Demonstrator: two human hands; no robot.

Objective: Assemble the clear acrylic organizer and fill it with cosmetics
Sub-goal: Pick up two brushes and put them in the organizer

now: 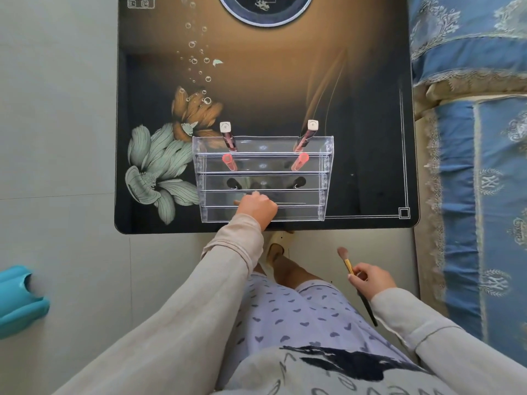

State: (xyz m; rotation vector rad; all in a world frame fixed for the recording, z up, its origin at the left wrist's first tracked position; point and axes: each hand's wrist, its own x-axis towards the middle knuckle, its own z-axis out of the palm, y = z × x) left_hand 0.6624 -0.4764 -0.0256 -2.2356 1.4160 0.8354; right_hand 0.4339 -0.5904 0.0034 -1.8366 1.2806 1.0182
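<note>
Organizer: the clear acrylic organizer (324, 178) stands on the near part of the worktop (356, 124), its front close to the worktop's near edge and its stepped rows rising away from me.
Back row: the left gloss tube (228, 136) and the right gloss tube (308, 135) stand at either end, white caps up, each leaning a little outward.
Second row: the left pink tube (229, 162) and the right pink tube (299, 161) sit just in front of the gloss tubes.
Third row: the left dark item (232, 182) and the right dark item (299, 182); I cannot tell what they are.
Left hand: my left hand (256, 208) reaches forward over the fourth row, knuckles up and arm stretched out. Its fingers are curled round a thin stick (291, 203) that lies along that row and shows on both sides of the hand.
Right hand: my right hand (370, 280) is held low beside my knee, well apart from the worktop. Thumb and fingers pinch a makeup brush (347, 263) near its gold ferrule, with the pink bristles pointing up and away and the black handle running back under my wrist.
Sleeves: both arms wear a beige sleeve (199, 295).
Surroundings: a blue patterned bed cover (470, 138) lies to the right, grey floor (57, 138) to the left, and a teal object (20, 297) at the left edge.
</note>
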